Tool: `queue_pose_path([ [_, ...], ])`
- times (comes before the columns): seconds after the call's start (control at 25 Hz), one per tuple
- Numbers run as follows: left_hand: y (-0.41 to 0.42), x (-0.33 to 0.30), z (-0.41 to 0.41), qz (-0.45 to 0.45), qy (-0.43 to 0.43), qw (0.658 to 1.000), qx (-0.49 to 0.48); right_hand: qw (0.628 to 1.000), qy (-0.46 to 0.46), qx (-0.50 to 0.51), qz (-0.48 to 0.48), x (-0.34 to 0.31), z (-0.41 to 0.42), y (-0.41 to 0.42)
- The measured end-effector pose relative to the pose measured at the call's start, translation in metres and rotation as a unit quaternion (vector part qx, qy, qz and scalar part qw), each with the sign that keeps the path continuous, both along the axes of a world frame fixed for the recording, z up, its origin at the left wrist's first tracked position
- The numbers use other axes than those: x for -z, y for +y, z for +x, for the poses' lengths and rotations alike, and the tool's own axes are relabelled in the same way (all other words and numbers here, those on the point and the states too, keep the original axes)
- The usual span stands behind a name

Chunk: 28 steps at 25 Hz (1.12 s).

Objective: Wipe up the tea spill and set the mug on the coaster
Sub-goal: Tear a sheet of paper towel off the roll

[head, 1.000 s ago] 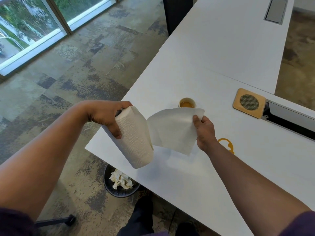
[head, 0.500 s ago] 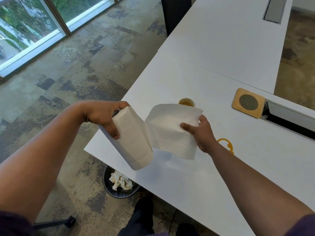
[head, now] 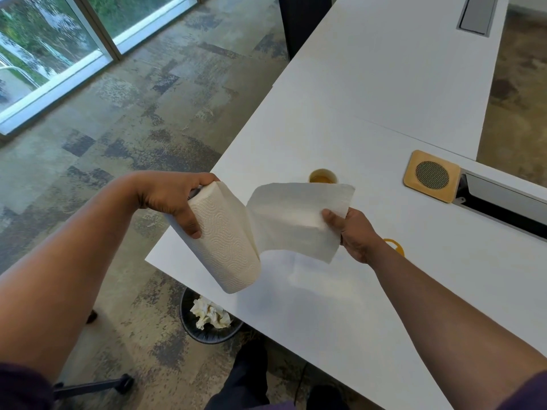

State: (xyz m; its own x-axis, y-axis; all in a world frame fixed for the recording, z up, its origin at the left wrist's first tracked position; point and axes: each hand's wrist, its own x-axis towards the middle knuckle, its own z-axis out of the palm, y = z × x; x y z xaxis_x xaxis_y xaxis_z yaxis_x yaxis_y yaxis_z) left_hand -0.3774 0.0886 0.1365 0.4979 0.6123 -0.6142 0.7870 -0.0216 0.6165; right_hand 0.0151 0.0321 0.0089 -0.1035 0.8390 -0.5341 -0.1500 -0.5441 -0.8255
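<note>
Left hand (head: 173,199) curled round the roll (head: 225,241) above the desk's (head: 355,306) near-left corner; right hand (head: 356,235) pinched the unrolled sheet (head: 296,217) at its free edge.

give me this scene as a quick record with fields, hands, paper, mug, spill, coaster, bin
left hand: left hand grips the white paper towel roll, held tilted above the table corner
right hand: right hand pinches the unrolled white paper sheet, still joined to the roll
mug: small white mug of amber tea, on the white table, partly behind the sheet, apart from the coaster
spill: yellow tea ring, partly hidden by the right wrist, unwiped
coaster: square wooden coaster with round mesh centre, nothing on it
bin: dark round bin on the floor, crumpled paper inside
</note>
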Motion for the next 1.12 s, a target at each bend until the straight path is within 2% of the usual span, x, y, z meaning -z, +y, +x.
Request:
queue_pose_path([
  [0.2, 0.003, 0.003, -0.003, -0.018, -0.014, 1.000, 0.001, 0.990, -0.114, 0.043, 0.069, -0.003, -0.003, 0.008],
  [0.52, 0.007, 0.002, -0.012, -0.020, -0.044, 0.999, -0.015, 0.984, -0.137, 0.079, 0.080, 0.007, 0.006, 0.006],
  [0.6, 0.008, 0.000, -0.012, -0.020, -0.050, 0.998, -0.020, 0.986, -0.124, 0.076, 0.085, 0.007, 0.005, 0.003],
  [0.68, 0.008, -0.002, -0.011, -0.016, -0.056, 0.998, -0.022, 0.993, -0.074, 0.050, 0.071, 0.006, 0.006, -0.001],
  [0.76, 0.008, -0.003, -0.010, -0.012, -0.065, 0.997, -0.026, 1.000, 0.002, -0.004, 0.012, 0.008, 0.010, -0.005],
  [0.88, 0.008, -0.004, -0.012, -0.012, -0.071, 0.997, -0.036, 0.988, 0.102, -0.083, -0.078, 0.015, 0.019, -0.012],
  [1.12, 0.010, -0.004, -0.014, -0.018, -0.069, 0.997, -0.043, 0.992, 0.067, -0.018, -0.101, 0.026, 0.023, -0.018],
])
